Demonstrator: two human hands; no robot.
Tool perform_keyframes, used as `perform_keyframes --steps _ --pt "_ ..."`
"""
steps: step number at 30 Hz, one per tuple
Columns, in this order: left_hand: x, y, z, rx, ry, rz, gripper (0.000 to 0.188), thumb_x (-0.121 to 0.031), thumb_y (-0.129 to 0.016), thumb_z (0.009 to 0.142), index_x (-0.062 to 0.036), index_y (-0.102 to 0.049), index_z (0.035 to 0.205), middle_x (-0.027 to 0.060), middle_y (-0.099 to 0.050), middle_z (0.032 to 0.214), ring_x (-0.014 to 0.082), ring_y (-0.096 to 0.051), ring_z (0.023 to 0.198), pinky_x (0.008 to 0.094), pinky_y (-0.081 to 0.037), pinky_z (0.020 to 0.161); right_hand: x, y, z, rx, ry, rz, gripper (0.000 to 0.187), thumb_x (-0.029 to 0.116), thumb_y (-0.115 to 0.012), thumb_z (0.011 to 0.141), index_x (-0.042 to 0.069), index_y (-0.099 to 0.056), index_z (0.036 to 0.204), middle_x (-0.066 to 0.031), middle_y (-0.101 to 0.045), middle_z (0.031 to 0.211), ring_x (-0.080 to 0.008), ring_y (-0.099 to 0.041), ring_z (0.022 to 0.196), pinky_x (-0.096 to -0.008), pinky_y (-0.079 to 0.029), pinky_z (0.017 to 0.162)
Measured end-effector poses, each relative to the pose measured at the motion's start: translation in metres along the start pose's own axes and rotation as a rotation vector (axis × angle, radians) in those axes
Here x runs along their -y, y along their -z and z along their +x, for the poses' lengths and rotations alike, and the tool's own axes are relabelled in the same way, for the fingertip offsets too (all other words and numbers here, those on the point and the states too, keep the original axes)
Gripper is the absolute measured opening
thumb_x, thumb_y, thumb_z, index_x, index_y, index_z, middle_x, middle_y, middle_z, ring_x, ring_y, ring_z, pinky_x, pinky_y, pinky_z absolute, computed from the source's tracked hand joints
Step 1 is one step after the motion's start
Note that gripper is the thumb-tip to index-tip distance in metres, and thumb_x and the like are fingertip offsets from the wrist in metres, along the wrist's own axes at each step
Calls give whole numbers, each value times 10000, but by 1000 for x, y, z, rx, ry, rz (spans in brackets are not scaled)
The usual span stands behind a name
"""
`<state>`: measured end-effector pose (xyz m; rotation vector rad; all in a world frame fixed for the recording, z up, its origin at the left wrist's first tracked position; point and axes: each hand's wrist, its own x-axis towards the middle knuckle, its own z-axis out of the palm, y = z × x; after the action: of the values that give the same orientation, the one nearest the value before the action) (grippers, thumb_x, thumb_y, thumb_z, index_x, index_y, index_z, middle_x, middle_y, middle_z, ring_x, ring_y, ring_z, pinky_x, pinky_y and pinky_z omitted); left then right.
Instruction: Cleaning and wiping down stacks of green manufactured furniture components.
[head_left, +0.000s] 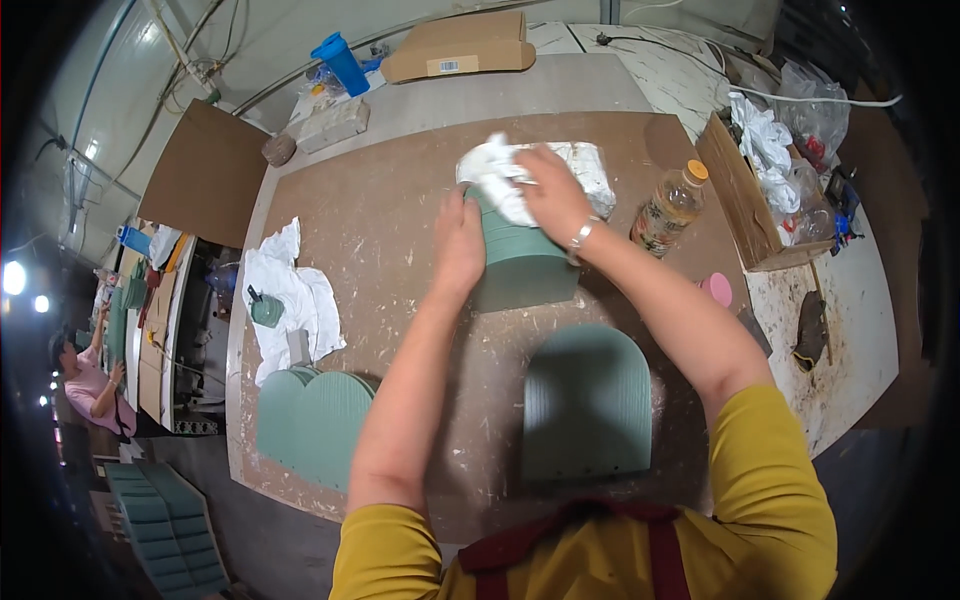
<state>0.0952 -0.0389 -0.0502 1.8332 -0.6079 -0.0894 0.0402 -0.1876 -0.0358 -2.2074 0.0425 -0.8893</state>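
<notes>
A green arched piece with a grooved surface stands on the brown board in front of me. My left hand is closed on its left edge, steadying it. In my right hand is a crumpled white cloth, pressed against the far upper part of the piece; the fingertips are partly hidden in the cloth. Nearer to me lies a single green arched panel, grooved across its face. Several more green arched panels are stacked at the left, partly behind my left forearm.
A bottle with an orange cap and a pink round lid are at the right. A cardboard box holds rags and plastic. On the left, a white cloth bears a small green jar. Another person works at far left.
</notes>
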Motion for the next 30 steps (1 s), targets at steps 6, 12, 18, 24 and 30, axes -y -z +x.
perform_keyframes --steps 6,12,18,24,30 --pt "7 -9 6 -53 -7 -87 410 -235 -338 945 9 -456 1253 240 -491 1229 389 -456 1161 430 -334 1005 26 11 1 149 -6 -74 261 -35 -499 758 5 -532 1014 -157 -505 952 -329 -513 914 -341 -428 825" --pt "10 -5 14 -31 -37 133 425 -226 -332 952 18 -463 1274 257 -468 1266 396 -428 1183 427 -312 1026 -21 14 -12 36 -156 164 337 -24 -504 763 -31 -550 1097 -171 -554 1077 -307 -534 1017 -333 -415 897" --pt "8 -3 12 -81 -94 8 423 -236 -381 951 15 -457 1284 237 -417 1329 387 -390 1231 431 -295 1039 -53 41 -38 31 -600 433 358 101 -490 909 -54 -494 1232 -142 -608 1081 -191 -580 951 -295 -448 845" --pt "-15 19 -27 218 -413 464 745 -390 -651 806 32 -363 1348 194 -261 1460 388 -233 1349 441 -252 1090 -26 35 -25 -105 -795 1031 324 75 -447 929 -27 -476 1235 -98 -605 1050 -151 -592 902 -281 -488 770" --pt "-27 16 -34 171 -360 564 916 -295 -814 644 21 -345 1364 205 -256 1459 412 -246 1341 462 -292 1075 -26 33 -27 -90 -862 1178 308 46 -388 937 -11 -478 1226 -122 -605 1082 -198 -615 964 -328 -513 829"
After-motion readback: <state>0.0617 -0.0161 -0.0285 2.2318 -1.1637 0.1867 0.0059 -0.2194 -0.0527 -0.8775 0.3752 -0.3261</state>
